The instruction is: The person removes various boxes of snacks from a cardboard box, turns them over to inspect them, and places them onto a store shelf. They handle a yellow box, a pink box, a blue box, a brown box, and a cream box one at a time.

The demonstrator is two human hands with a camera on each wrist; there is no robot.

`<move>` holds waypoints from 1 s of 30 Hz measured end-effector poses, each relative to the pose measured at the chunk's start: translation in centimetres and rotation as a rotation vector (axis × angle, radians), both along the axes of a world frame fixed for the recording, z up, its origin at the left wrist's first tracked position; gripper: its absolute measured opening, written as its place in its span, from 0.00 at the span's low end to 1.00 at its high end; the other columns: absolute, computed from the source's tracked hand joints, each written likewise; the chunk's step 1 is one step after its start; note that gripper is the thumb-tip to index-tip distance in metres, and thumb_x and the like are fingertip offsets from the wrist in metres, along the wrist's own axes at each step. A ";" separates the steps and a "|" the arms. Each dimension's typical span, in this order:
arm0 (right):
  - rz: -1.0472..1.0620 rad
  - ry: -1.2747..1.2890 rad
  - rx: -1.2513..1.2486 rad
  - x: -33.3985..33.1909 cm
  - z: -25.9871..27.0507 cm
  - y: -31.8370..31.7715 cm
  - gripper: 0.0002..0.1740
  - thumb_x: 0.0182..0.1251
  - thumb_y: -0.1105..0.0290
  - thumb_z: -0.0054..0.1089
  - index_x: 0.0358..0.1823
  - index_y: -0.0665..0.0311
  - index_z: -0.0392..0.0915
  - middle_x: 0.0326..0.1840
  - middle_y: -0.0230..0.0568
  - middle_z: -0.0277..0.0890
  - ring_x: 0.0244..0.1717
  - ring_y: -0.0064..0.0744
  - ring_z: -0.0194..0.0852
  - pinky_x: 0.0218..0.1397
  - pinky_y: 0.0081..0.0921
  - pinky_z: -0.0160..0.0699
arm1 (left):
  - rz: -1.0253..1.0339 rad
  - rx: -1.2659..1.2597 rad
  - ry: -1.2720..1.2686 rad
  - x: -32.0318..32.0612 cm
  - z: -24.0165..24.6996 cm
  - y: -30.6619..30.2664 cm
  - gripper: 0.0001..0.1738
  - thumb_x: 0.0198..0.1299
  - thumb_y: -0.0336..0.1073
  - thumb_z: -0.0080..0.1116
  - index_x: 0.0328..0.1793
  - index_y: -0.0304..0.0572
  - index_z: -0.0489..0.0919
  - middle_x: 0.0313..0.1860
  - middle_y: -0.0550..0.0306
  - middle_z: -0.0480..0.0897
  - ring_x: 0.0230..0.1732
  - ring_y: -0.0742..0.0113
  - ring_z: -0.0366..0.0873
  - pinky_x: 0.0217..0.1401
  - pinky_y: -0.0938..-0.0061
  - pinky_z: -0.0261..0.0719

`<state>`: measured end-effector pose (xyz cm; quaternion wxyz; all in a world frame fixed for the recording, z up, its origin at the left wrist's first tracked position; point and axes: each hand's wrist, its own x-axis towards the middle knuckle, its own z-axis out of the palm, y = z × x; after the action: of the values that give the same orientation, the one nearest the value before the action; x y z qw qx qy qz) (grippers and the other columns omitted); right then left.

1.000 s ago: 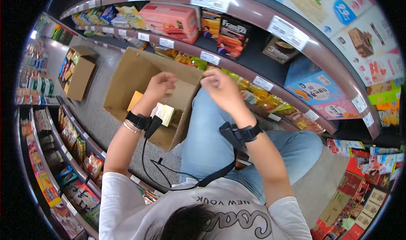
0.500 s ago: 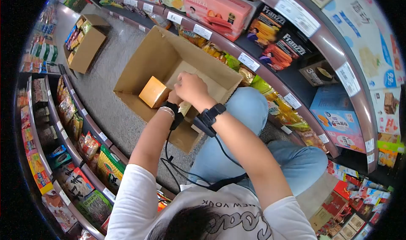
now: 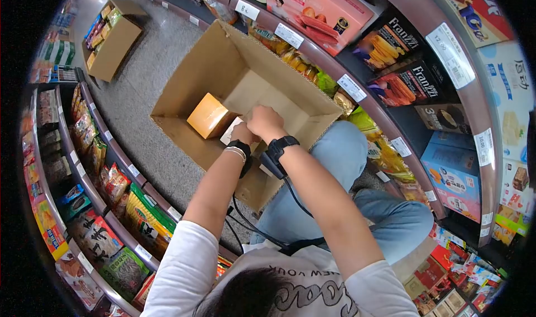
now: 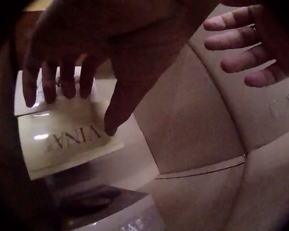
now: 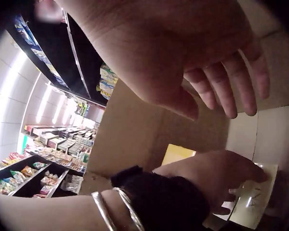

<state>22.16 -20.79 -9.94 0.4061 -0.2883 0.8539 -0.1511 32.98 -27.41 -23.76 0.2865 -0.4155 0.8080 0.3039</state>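
Note:
A cardboard carton [image 3: 192,74] stands on the floor before me, and both hands reach down into it. In the left wrist view, my left hand [image 4: 111,38] lies over a pale yellow box [image 4: 62,147] lettered "VINA" and a white box face [image 4: 26,94]. Its four fingers are spread, and the thumb tip overlaps the yellow side. My right hand [image 3: 264,121] is just right of the left one; the right wrist view shows its fingers [image 5: 236,91] loosely extended with nothing in them. An orange box [image 3: 209,115] sits inside the carton, left of my hands.
Another packed carton [image 3: 114,49] stands farther up the aisle. Shelves with Franzzi boxes [image 3: 391,43] and yellow snack bags [image 3: 385,149] run close on the right. A shelf of bagged goods [image 3: 148,213] lines the left. My bent knee [image 3: 340,155] is beside the carton; cables [image 3: 240,227] hang by my wrists.
From above the carton, both hands have come down into it and closer together. The view has shifted, showing more of the orange box and the carton's inside.

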 end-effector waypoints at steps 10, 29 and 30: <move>-0.083 -0.108 0.048 -1.3 -0.3 1.0 0.19 0.54 0.63 0.56 0.45 0.65 0.81 0.49 0.57 0.79 0.53 0.57 0.76 0.56 0.43 0.76 | -0.084 0.037 -0.121 -0.2 -2.0 1.9 0.31 0.40 0.47 0.74 0.52 0.41 0.82 0.53 0.45 0.82 0.54 0.50 0.81 0.54 0.62 0.81; -0.230 -0.158 -0.010 -1.7 -1.8 2.2 0.18 0.54 0.64 0.54 0.43 0.66 0.82 0.49 0.58 0.78 0.53 0.59 0.76 0.57 0.42 0.75 | -0.083 0.026 -0.205 -0.5 0.4 1.4 0.33 0.39 0.50 0.76 0.51 0.40 0.83 0.53 0.48 0.83 0.52 0.52 0.82 0.51 0.64 0.82; -0.236 -0.152 -0.016 -1.5 -1.8 2.2 0.18 0.54 0.64 0.54 0.43 0.66 0.82 0.48 0.58 0.79 0.52 0.59 0.76 0.57 0.42 0.75 | -0.088 -0.012 -0.174 -0.2 0.0 1.6 0.31 0.40 0.48 0.75 0.50 0.40 0.83 0.52 0.47 0.83 0.52 0.52 0.82 0.51 0.64 0.82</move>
<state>20.70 -18.64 -11.72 0.4465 -0.1768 0.8475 -0.2260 32.77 -25.81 -23.79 0.3664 -0.4061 0.7993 0.2490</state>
